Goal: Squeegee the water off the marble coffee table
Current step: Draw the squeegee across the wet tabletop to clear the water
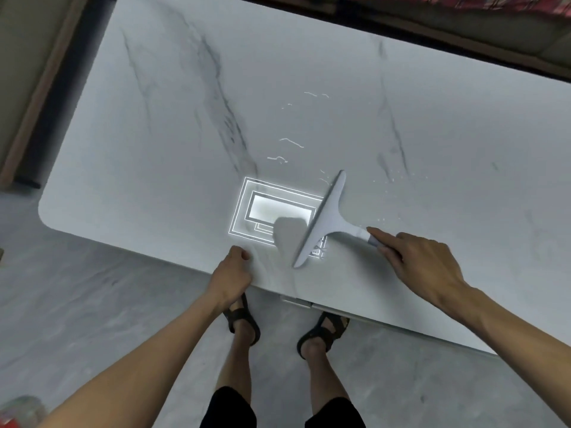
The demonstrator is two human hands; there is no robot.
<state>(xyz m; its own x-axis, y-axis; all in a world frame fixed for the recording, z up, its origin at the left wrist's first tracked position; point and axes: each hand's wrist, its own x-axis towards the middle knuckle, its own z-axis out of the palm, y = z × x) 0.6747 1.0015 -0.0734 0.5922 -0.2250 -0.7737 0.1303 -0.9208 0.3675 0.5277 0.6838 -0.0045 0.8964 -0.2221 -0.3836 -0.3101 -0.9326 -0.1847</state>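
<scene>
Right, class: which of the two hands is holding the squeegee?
The right hand grips the squeegee by its handle, blade on the marble coffee table. The left hand holds no tool; it only grips the table's near edge.

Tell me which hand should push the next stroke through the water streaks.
Right. The right hand grips the squeegee by its handle, blade on the marble coffee table just short of the water streaks. The left hand only holds the table's near edge, toolless.
</scene>
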